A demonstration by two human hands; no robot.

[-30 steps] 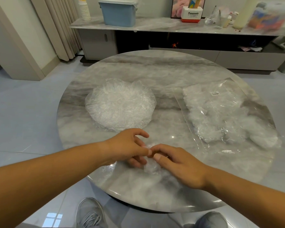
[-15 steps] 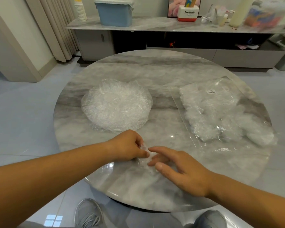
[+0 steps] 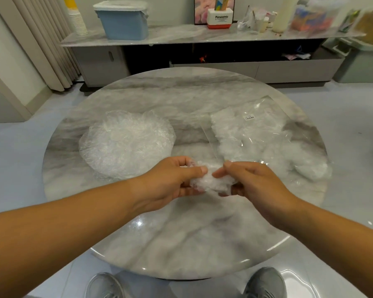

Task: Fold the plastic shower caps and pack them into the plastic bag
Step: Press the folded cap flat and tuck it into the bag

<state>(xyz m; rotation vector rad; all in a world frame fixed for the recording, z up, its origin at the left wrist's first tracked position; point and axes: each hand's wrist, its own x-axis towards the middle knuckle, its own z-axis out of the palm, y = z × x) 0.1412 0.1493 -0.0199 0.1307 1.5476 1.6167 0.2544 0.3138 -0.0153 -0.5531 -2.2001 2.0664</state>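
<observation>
A folded, scrunched clear shower cap [image 3: 211, 182] is held between both hands above the middle of the round marble table [image 3: 181, 100]. My left hand [image 3: 170, 181] grips its left end, thumb on top. My right hand [image 3: 252, 179] holds its right end with curled fingers. A stack of flat, unfolded shower caps [image 3: 125, 145] lies on the table's left side. On the right lies the clear plastic bag [image 3: 265, 138] with a barcode sticker, with several folded caps inside it.
Behind the table runs a low marble-topped cabinet [image 3: 181, 37] carrying a blue lidded box [image 3: 125, 20], paper cups, a red-and-white box and bottles. Curtains hang at the far left. My grey shoes [image 3: 105, 286] show below the table's near edge.
Both hands rose from the table's near part with the folded cap. The right hand, open and apart half a second ago, now holds the cap's right end.
</observation>
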